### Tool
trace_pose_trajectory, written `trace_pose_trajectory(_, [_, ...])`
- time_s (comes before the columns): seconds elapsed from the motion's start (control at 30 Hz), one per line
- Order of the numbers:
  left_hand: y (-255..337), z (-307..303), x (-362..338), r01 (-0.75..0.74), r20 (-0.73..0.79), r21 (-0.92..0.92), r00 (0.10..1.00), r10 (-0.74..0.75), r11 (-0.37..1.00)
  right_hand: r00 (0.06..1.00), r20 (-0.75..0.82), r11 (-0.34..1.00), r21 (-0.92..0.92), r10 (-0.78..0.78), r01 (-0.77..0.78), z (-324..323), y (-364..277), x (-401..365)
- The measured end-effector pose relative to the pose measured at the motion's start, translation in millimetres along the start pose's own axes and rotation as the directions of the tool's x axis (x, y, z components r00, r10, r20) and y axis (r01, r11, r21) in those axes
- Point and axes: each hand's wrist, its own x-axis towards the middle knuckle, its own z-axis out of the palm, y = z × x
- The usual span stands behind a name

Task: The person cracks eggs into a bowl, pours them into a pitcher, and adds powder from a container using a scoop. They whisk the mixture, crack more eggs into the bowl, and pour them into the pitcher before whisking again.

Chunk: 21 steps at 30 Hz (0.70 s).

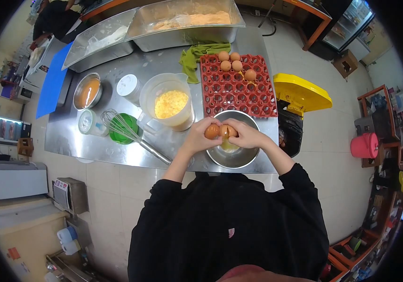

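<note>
Both of my hands are over a steel bowl point(246, 160) at the table's front edge. My left hand point(201, 136) has its fingers closed round a brown egg point(211, 131). My right hand point(246, 135) is closed on a cracked egg point(226, 130), right beside the first one. Egg white point(229, 144) hangs below the cracked shell into the bowl. Just behind the bowl lies a red egg tray point(215, 101), with several whole brown eggs point(236, 65) at its back and some spilled egg on it.
Left of the bowl stand a plastic pitcher point(147, 102) with yellow contents, a whisk point(149, 148), a green bowl point(122, 136), lidded containers point(128, 86) and a steel bowl point(96, 97) of orange liquid. Metal bins point(187, 36) line the back. A yellow-lidded bin point(305, 92) stands right; a person point(53, 23) is far left.
</note>
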Motion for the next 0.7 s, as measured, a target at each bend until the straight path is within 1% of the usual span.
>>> trace_pose_trajectory(0.1, [-1.0,-2.7,0.1,0.015,0.019,-0.043,1.000,-0.014,0.999,0.996,0.087,0.978,-0.205,-0.010,0.027,-10.6,-12.1,-0.7])
trace_pose_trajectory(0.13, [1.5,-4.5,-0.1,0.043,0.030,-0.051,0.999,-0.042,0.998,0.994,0.109,0.955,-0.291,-0.021,0.052,-12.3,-14.0,-0.4])
trace_pose_trajectory(0.2, [7.2,-8.8,2.0,0.094,0.050,-0.066,0.995,-0.091,0.993,0.987,0.156,0.882,-0.458,-0.040,0.108,-15.7,-16.1,0.6])
trace_pose_trajectory(0.3, [7.3,-12.5,1.9,0.168,0.076,-0.124,0.984,-0.160,0.978,0.984,0.127,0.727,-0.664,-0.122,0.175,-15.6,-20.1,1.3])
trace_pose_trajectory(0.4, [3.1,-13.8,-1.1,0.218,0.064,-0.212,0.976,-0.209,0.953,0.986,-0.019,0.784,-0.610,-0.164,0.118,-20.1,-28.0,-1.8])
trace_pose_trajectory(0.43, [0.4,-13.7,-2.2,0.216,0.037,-0.231,0.976,-0.214,0.949,0.987,-0.103,0.900,-0.431,-0.122,0.066,-16.1,-22.3,-3.1])
trace_pose_trajectory(0.47, [-2.8,-12.7,-2.5,0.212,0.009,-0.251,0.976,-0.217,0.944,0.982,-0.175,0.973,-0.231,-0.064,0.022,-9.2,-10.1,-4.4])
trace_pose_trajectory(0.5, [-4.1,-11.0,-2.6,0.208,-0.017,-0.272,0.975,-0.221,0.939,0.972,-0.234,1.000,-0.018,0.010,-0.014,-3.8,-0.9,-7.4])
trace_pose_trajectory(0.53, [1.4,-10.5,-0.7,0.213,-0.020,-0.210,0.975,-0.222,0.954,0.970,-0.184,0.963,0.247,0.159,-0.111,2.3,0.3,-8.4])
trace_pose_trajectory(0.57, [8.2,-9.9,2.3,0.215,-0.020,-0.146,0.975,-0.220,0.966,0.952,-0.100,0.847,0.491,0.288,-0.205,11.8,-0.9,-5.4])
trace_pose_trajectory(0.6, [13.6,-7.2,6.2,0.211,-0.015,-0.086,0.977,-0.213,0.974,0.921,0.005,0.664,0.691,0.390,-0.285,20.0,-4.1,-2.3])
trace_pose_trajectory(0.67, [16.7,0.2,7.4,0.216,-0.061,-0.059,0.974,-0.219,0.975,0.899,-0.001,0.462,0.858,0.437,-0.223,31.1,-12.8,0.2])
trace_pose_trajectory(0.7, [17.8,4.3,7.2,0.215,-0.073,-0.055,0.973,-0.219,0.975,0.913,-0.001,0.388,0.905,0.407,-0.172,31.1,-11.1,-0.7])
